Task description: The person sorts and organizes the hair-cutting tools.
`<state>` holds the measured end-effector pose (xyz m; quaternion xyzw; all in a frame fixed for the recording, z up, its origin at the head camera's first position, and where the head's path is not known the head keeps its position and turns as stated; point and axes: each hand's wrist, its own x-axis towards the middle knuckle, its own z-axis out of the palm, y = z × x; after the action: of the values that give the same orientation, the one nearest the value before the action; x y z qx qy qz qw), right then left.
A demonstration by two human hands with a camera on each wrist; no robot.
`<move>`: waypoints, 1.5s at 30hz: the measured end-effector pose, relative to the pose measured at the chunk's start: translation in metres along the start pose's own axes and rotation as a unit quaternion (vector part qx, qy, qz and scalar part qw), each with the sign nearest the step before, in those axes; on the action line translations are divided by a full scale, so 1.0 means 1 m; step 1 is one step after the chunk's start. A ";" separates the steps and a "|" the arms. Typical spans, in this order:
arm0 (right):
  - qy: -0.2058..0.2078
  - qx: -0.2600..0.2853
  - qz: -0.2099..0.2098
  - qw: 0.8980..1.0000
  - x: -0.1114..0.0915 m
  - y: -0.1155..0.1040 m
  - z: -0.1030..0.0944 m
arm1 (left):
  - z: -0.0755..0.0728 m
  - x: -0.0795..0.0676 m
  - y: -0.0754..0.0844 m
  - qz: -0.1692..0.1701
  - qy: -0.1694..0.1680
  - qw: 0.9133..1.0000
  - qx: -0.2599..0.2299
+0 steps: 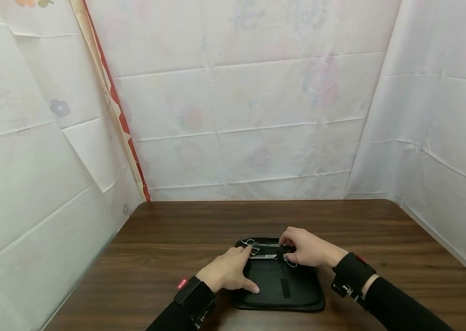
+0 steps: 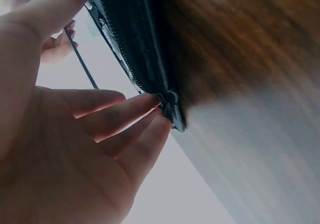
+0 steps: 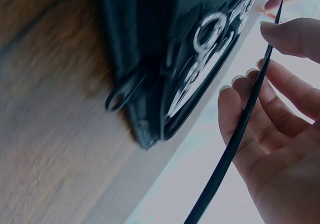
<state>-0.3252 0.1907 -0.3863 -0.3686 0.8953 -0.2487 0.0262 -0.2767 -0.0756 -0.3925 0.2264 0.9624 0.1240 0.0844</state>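
Observation:
A black zippered case (image 1: 268, 287) lies open on the table, with metal scissors (image 3: 210, 32) in it. Over the case's far right part, my right hand (image 1: 309, 248) pinches a long, thin black comb (image 3: 240, 126) between thumb and fingers. Seen nearly edge-on in the right wrist view, the comb shows fine teeth along part of its edge. My left hand (image 1: 229, 271) rests at the case's left side, thumb spread over its near part. In the left wrist view, its fairly straight fingers (image 2: 125, 116) touch the zipped edge near a corner.
The brown wooden table (image 1: 167, 248) extends around the case. White patterned sheets (image 1: 237, 115) hang behind it and along both sides. A zipper pull (image 3: 120, 98) sticks out from the case's corner. Each wrist wears a black band (image 1: 353, 272).

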 end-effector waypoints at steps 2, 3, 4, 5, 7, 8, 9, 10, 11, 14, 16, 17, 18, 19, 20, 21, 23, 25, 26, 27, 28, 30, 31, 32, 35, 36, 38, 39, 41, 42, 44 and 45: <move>-0.003 -0.003 -0.005 1.000 -0.001 -0.003 0.002 | 0.000 0.000 0.000 -0.005 0.014 1.000 -0.007; -0.003 -0.004 -0.009 1.000 -0.001 -0.005 0.003 | 0.000 0.000 0.000 -0.007 0.024 1.000 -0.011; -0.004 -0.006 -0.013 1.000 -0.001 -0.007 0.004 | 0.000 0.000 0.000 -0.008 0.037 0.999 -0.014; -0.005 -0.007 -0.016 1.000 -0.001 -0.008 0.004 | 0.000 0.000 0.000 -0.007 0.053 0.998 -0.016; -0.008 -0.007 -0.024 1.000 -0.002 -0.012 0.005 | -0.001 0.001 0.001 -0.001 0.085 0.996 -0.017; -0.009 -0.006 -0.026 1.000 -0.001 -0.014 0.006 | -0.001 0.001 0.001 0.006 0.100 0.995 -0.015; -0.010 -0.004 -0.029 1.000 -0.001 -0.016 0.006 | -0.001 0.001 0.002 0.016 0.114 0.993 -0.012; -0.012 -0.003 -0.028 1.000 -0.001 -0.017 0.006 | -0.001 0.002 0.002 0.028 0.126 0.992 -0.008; -0.013 -0.002 -0.027 1.000 -0.001 -0.019 0.007 | -0.001 0.002 0.003 0.042 0.138 0.990 -0.005; -0.012 0.001 -0.025 1.000 0.000 -0.023 0.009 | -0.002 0.003 0.006 0.083 0.161 0.984 0.004; -0.010 0.001 -0.025 1.000 0.001 -0.025 0.010 | -0.002 0.003 0.007 0.102 0.166 0.981 0.004; -0.009 0.002 -0.026 1.000 0.001 -0.027 0.011 | -0.002 0.004 0.008 0.108 0.167 0.980 0.004; -0.007 0.003 -0.029 1.000 0.001 -0.028 0.012 | -0.001 0.004 0.009 0.113 0.166 0.980 0.003; -0.007 0.003 -0.030 1.000 0.001 -0.029 0.012 | -0.001 0.004 0.010 0.117 0.166 0.979 0.003; -0.006 0.004 -0.034 0.999 0.001 -0.030 0.012 | -0.001 0.005 0.011 0.120 0.165 0.979 0.002; -0.005 0.005 -0.037 0.999 0.001 -0.030 0.011 | 0.000 0.005 0.012 0.122 0.165 0.979 0.002; -0.005 0.008 -0.040 0.999 0.001 -0.031 0.011 | 0.000 0.005 0.013 0.123 0.164 0.979 0.005; -0.007 0.010 -0.038 0.999 0.000 -0.031 0.011 | 0.001 0.005 0.014 0.126 0.164 0.978 0.004; -0.007 0.011 -0.039 0.999 -0.001 -0.030 0.011 | 0.001 0.004 0.014 0.124 0.162 0.979 0.004; -0.008 0.011 -0.036 0.999 -0.002 -0.029 0.011 | 0.002 0.004 0.013 0.123 0.161 0.979 0.005; -0.008 0.012 -0.033 0.999 -0.003 -0.029 0.011 | 0.002 0.003 0.012 0.122 0.159 0.980 0.005; -0.007 0.012 -0.031 0.999 -0.006 -0.027 0.011 | 0.002 0.001 0.010 0.120 0.157 0.980 0.003; -0.005 0.012 -0.032 0.999 -0.007 -0.026 0.010 | 0.002 0.000 0.009 0.118 0.156 0.981 0.005; -0.003 0.011 -0.036 0.999 -0.008 -0.024 0.010 | 0.002 -0.001 0.008 0.116 0.153 0.981 0.006; 0.006 0.011 -0.046 0.999 -0.012 -0.020 0.009 | 0.002 -0.002 0.005 0.113 0.147 0.983 0.003; 0.009 0.010 -0.049 0.999 -0.014 -0.019 0.009 | 0.002 -0.003 0.004 0.113 0.145 0.983 0.001; 0.014 0.010 -0.057 0.998 -0.016 -0.016 0.008 | 0.002 -0.004 0.003 0.114 0.140 0.984 -0.005; 0.016 0.011 -0.058 0.998 -0.017 -0.015 0.008 | 0.002 -0.004 0.003 0.114 0.139 0.984 -0.008; 0.020 0.014 -0.059 0.998 -0.018 -0.015 0.008 | 0.002 -0.004 0.003 0.115 0.137 0.984 -0.012; 0.023 0.014 -0.063 0.998 -0.018 -0.015 0.008 | 0.002 -0.004 0.003 0.115 0.136 0.984 -0.012; 0.030 0.016 -0.066 0.997 -0.018 -0.015 0.008 | 0.003 -0.004 0.004 0.119 0.139 0.983 -0.006; 0.034 0.018 -0.066 0.997 -0.017 -0.016 0.008 | 0.003 -0.003 0.005 0.121 0.141 0.983 -0.004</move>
<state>-0.3001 0.1892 -0.3883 -0.4178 0.8649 -0.2778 -0.0138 -0.2712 -0.0725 -0.3937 0.3210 0.9298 0.1673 -0.0664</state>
